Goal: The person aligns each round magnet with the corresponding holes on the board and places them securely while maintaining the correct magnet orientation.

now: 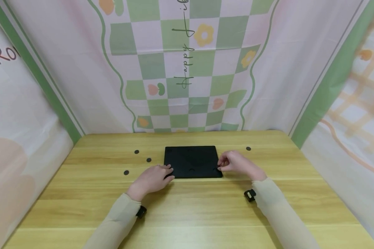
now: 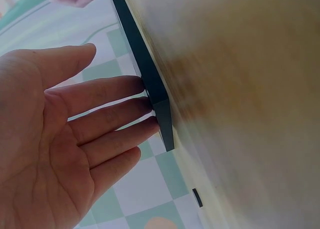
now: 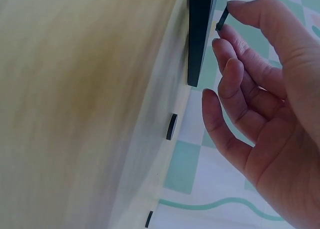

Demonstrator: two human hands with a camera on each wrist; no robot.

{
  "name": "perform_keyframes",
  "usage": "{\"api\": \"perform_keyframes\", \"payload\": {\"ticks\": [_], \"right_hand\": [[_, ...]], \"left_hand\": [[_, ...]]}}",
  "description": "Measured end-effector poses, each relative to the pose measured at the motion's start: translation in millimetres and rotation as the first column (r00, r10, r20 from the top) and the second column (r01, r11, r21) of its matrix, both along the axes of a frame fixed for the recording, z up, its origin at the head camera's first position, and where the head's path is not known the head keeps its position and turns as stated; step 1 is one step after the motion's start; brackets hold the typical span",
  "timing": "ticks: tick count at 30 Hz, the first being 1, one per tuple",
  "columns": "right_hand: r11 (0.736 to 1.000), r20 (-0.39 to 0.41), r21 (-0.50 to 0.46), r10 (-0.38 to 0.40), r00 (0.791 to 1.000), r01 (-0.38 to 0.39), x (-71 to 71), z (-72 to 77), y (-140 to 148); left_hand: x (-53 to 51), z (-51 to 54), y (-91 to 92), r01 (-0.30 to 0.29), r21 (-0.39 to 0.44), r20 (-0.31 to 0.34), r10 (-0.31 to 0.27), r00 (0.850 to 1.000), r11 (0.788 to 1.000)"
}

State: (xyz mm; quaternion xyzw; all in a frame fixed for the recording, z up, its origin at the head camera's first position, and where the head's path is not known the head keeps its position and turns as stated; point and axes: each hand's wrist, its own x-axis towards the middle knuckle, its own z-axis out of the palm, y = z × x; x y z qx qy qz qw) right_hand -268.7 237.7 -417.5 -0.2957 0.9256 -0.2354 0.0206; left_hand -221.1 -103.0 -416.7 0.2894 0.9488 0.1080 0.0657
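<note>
A thin black rectangular panel (image 1: pixel 191 160) lies flat on the wooden table, with faint curved marks along its near side. At its near left corner my left hand (image 1: pixel 154 178) rests its fingertips on the panel's surface. The left wrist view shows those fingers (image 2: pixel 107 96) straight, thumb apart. My right hand (image 1: pixel 237 164) is over the panel's right edge. Between thumb and forefinger it pinches a small black disc (image 3: pixel 223 19), seen edge-on just off the panel in the right wrist view; its other fingers are loosely bent.
Left of the panel lie three dark discs, the farthest (image 1: pixel 136 151), a middle one (image 1: pixel 148 159) and the nearest (image 1: pixel 126 172). Another disc (image 1: pixel 248 148) lies beyond my right hand. A patterned curtain (image 1: pixel 187 114) hangs along the table's (image 1: pixel 199 214) far edge.
</note>
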Motion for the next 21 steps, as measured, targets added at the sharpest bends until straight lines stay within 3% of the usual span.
{"api": "perform_keyframes", "payload": {"ticks": [21], "right_hand": [[1.000, 0.067, 0.020, 0.018, 0.998, -0.020, 1.5, 2.5, -7.8]], "left_hand": [[0.2, 2.0, -0.1, 0.006, -0.005, 0.000, -0.006, 1.000, 1.000]]}}
